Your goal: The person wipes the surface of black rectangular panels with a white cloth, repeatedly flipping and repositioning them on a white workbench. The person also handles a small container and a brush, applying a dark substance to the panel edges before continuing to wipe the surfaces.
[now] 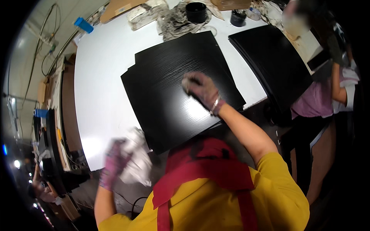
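Note:
Black wood-grain panels (169, 88) lie in an uneven stack on the white table (100, 96), the top one shiny with reflected light. Over the upper panel is my right hand (201, 89) in a stained pinkish glove, its fingers curled round something dark and small that I cannot make out. My left hand (115, 159), also gloved and smeared by motion, grips a crumpled white cloth (137, 159) off the near left corner of the stack. The cloth hangs down beside the table's front edge.
A second stack of black panels (273, 61) stands at the right, near a co-worker (312, 92). At the back are a dirty grey rag (173, 23), a black tub (196, 12), a smaller black cup (238, 18) and a blue bottle (83, 25). Another person (42, 188) is far left.

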Demonstrator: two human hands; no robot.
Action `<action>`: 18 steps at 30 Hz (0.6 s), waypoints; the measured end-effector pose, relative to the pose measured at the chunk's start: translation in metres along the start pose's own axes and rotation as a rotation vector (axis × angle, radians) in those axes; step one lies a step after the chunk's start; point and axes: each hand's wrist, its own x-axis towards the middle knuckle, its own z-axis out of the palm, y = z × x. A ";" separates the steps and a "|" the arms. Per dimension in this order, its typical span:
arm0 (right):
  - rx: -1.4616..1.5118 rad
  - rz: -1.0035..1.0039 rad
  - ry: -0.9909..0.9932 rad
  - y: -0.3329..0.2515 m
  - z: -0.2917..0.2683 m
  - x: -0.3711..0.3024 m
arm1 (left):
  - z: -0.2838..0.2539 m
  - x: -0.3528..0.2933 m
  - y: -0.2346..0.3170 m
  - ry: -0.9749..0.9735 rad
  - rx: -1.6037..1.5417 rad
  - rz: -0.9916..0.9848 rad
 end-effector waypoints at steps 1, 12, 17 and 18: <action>0.033 0.022 -0.112 -0.001 -0.003 -0.019 | -0.026 0.022 0.004 0.189 -0.114 -0.062; 0.055 0.125 -0.464 0.004 -0.022 -0.063 | 0.086 0.255 0.258 -0.244 0.149 1.096; 0.082 0.141 -0.334 0.005 -0.022 -0.067 | 0.106 0.341 0.259 0.125 0.341 0.917; 0.105 0.168 -0.326 0.004 -0.021 -0.067 | 0.107 0.377 0.238 0.185 0.231 0.902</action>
